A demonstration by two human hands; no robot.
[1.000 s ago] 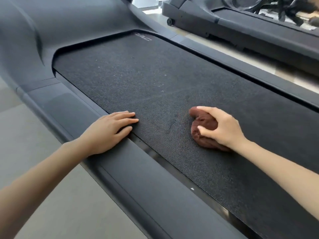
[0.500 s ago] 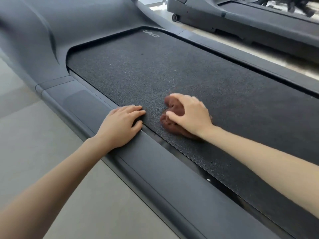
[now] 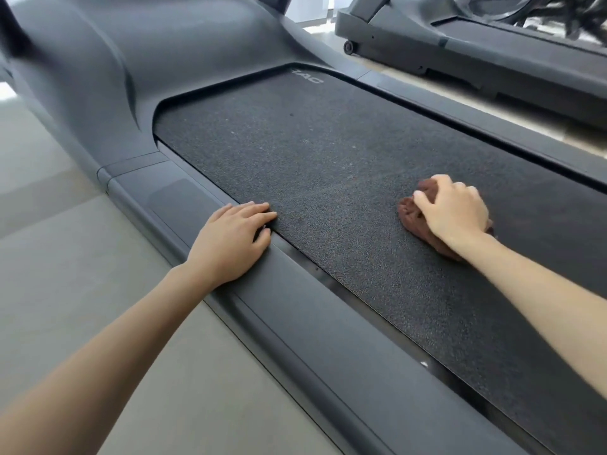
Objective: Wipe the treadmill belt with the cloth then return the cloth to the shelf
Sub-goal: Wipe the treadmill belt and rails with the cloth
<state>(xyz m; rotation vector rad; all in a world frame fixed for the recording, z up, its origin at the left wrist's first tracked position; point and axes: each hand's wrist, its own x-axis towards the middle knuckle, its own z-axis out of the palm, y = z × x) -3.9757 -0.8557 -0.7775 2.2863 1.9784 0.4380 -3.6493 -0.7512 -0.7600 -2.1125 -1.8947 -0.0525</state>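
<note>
Our right hand (image 3: 455, 213) grips the cloth (image 3: 409, 211) at centre right; left hand (image 3: 231, 243) lies flat; balled up, the cloth may skip belt (image 3: 312, 152) patches.

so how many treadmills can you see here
2. The near treadmill fills the foreground; the second treadmill stands upper right, partly cut off. Others may lie out of frame.

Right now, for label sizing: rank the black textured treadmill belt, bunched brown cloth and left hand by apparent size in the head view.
1. black textured treadmill belt
2. left hand
3. bunched brown cloth, unsure: the right hand hides part.
</note>
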